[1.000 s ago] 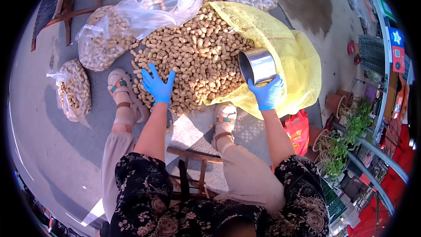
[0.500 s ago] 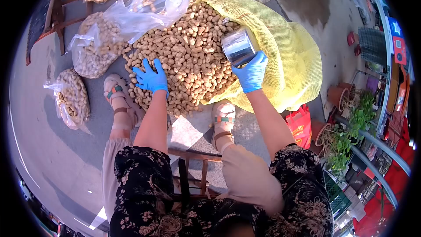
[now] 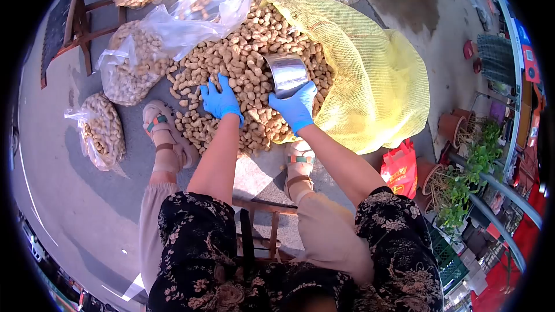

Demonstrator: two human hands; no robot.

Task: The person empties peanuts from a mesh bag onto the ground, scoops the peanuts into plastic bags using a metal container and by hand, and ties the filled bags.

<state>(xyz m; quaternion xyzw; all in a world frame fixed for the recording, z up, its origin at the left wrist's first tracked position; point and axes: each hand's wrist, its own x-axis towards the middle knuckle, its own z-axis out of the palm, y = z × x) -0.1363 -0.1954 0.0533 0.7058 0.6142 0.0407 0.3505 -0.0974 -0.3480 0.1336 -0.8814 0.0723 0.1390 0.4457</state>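
A heap of unshelled peanuts (image 3: 243,60) spreads over the ground in front of me, spilling from the mouth of a yellow mesh sack (image 3: 376,75). My right hand (image 3: 296,107), in a blue glove, grips a shiny metal cup (image 3: 287,74) whose mouth faces left into the peanuts. My left hand (image 3: 222,99), also gloved in blue, rests on the left part of the heap with its fingers spread. The cup's inside is hidden from me.
Several clear plastic bags of peanuts, such as one bag (image 3: 132,60), lie at the left and back. A red bag (image 3: 400,169) and flowerpots (image 3: 428,176) stand on the right. A wooden stool (image 3: 272,225) is beneath me, and my sandalled feet flank the heap.
My right hand has brought the cup leftward and down from the sack's edge into the peanuts. My left hand has shifted right, closer to the cup.
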